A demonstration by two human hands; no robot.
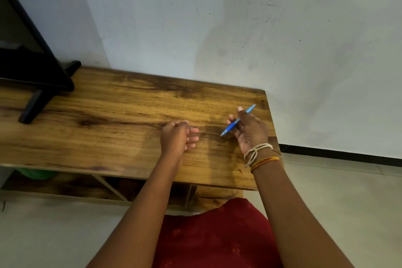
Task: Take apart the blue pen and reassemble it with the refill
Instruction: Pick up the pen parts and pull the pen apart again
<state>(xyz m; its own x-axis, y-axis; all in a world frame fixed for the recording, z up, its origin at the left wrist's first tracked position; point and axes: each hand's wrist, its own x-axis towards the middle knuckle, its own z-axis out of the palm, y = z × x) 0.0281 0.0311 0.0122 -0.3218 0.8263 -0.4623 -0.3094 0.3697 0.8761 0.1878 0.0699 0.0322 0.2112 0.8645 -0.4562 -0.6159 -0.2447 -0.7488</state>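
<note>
One blue pen (237,121), whole, tip down-left, pinched in right hand (250,130); left hand (177,137) curled.

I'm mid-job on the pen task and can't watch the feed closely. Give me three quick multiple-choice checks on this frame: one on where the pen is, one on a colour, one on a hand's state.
1. Where is the blue pen?
A. Lying flat on the wooden table
B. Held in the right hand
C. Held in the left hand

2. What colour is the garment at the bottom of the view?
A. Red
B. Green
C. White

3. How is the left hand?
A. Flat, palm down on the table
B. Curled loosely, fingers bent
C. Out of view

Answers:
1. B, the right hand grips the pen over the right end of the wooden table, tip pointing down and left.
2. A, the red garment fills the lower centre.
3. B, the left hand is curled; whether it holds a small part cannot be told.
</note>
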